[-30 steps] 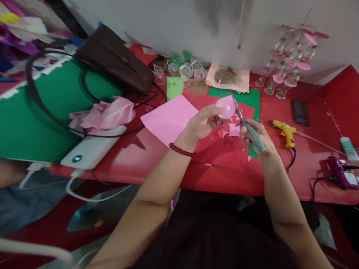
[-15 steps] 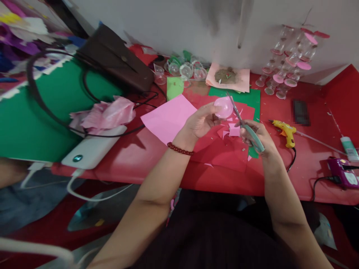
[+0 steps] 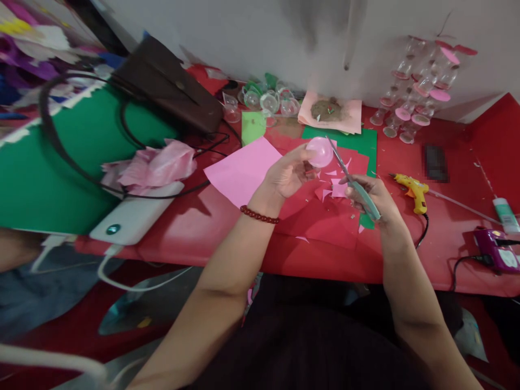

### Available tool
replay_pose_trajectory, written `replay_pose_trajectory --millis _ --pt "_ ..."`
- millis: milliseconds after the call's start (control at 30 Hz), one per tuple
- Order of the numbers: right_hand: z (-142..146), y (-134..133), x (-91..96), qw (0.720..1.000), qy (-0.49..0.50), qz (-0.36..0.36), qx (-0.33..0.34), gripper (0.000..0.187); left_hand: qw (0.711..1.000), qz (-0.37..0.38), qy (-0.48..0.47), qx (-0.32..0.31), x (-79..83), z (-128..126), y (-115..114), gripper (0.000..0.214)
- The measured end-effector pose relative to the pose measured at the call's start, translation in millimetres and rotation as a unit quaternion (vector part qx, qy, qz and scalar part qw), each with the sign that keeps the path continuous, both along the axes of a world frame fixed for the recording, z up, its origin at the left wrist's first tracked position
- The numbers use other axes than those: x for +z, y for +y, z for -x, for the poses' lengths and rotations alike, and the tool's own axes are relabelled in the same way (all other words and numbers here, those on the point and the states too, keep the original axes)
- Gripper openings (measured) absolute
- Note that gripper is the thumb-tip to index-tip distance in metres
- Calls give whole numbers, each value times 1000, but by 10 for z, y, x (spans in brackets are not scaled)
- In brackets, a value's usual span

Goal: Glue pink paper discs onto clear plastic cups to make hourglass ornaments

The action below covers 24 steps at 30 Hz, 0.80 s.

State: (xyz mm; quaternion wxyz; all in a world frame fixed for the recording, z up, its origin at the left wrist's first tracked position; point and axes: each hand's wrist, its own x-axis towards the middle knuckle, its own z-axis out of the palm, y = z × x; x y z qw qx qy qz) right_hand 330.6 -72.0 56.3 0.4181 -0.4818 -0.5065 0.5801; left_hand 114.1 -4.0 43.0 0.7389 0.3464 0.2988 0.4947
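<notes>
My left hand [image 3: 290, 170] pinches a round pink piece [image 3: 319, 152], which looks like a small clear plastic cup with pink paper at its rim. Closed around the handles of green-handled scissors [image 3: 363, 199] is my right hand [image 3: 371, 197]. The scissor blades point up and left, close beside the right edge of the round piece. Below lie pink paper scraps [image 3: 339, 188] on red sheets [image 3: 325, 222]. A larger pink sheet [image 3: 244, 168] lies left of my left hand.
A yellow glue gun [image 3: 412, 190] and a dark phone-like object [image 3: 434, 162] lie to the right. Behind stand plastic cups [image 3: 270, 102] and a hanging string of cup shapes [image 3: 422, 89]. At left are a brown bag [image 3: 166, 86], a white power bank [image 3: 136, 216] and crumpled pink wrapping [image 3: 156, 165].
My left hand has moved slightly left with the round piece, whose right edge now looks rounder. The scissors have shifted a little left and down.
</notes>
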Motion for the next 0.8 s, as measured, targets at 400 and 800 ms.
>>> replay_pose_trajectory --millis 400,800 --pt "1 -4 34 999 -27 -35 -15 50 999 -36 6 -29 -7 -17 3 31" --pt "-22 -17 21 999 28 -8 22 63 996 -51 18 -76 -3 -37 -43 29"
